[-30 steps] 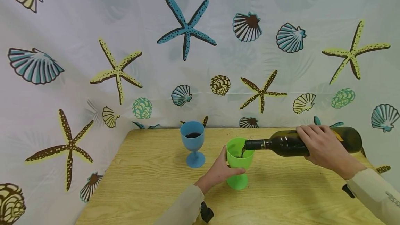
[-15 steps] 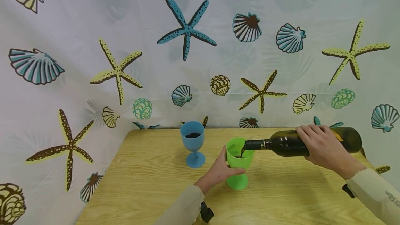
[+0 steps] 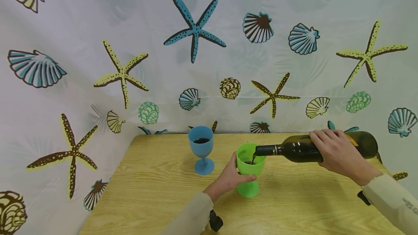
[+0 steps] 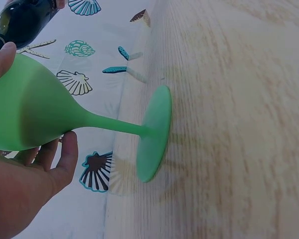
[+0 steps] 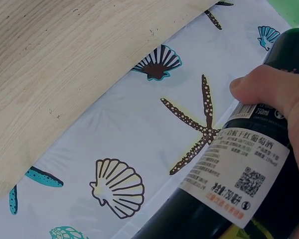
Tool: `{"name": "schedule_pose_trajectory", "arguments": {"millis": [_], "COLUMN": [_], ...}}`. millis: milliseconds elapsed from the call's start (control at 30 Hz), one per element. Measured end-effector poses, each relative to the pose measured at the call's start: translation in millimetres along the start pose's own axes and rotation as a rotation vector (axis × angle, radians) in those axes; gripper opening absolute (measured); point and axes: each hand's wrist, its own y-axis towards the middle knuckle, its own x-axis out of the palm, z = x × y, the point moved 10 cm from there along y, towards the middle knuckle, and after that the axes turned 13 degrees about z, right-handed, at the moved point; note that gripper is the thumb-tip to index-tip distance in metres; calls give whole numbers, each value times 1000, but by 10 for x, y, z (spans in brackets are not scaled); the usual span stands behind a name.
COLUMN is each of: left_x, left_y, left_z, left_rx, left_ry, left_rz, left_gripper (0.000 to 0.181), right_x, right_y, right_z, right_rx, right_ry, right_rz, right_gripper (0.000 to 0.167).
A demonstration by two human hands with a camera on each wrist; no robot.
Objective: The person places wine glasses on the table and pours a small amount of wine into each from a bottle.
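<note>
Tipped further, the bottle the right hand grips could overfill the cup the left hand holds, lower centre.

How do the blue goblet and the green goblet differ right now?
The blue goblet stands untouched on the table, while the left hand holds the green goblet. Dark liquid pours from the bottle into the green goblet, none into the blue goblet. The green goblet is nearer the camera than the blue goblet. Both are stemmed and contain dark liquid.
</note>
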Motion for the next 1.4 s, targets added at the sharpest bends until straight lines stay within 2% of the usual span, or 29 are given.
{"name": "schedule_pose_trajectory", "arguments": {"millis": [433, 633, 1400], "left_x": [14, 15, 15], "left_y": [8, 13, 4], "left_z": [10, -4, 19], "left_rx": [28, 12, 25], "left_ry": [-17, -19, -22], "left_rz": [-15, -14, -11], "left_gripper": [89, 88, 86], "right_x": [-5, -12, -14], "right_y": [7, 7, 20], "right_z": [-2, -9, -8], "right_rx": [1, -1, -1], "right_ry": [-1, -1, 2], "right_rz": [-4, 1, -8], "right_gripper": [101, 101, 99]}}
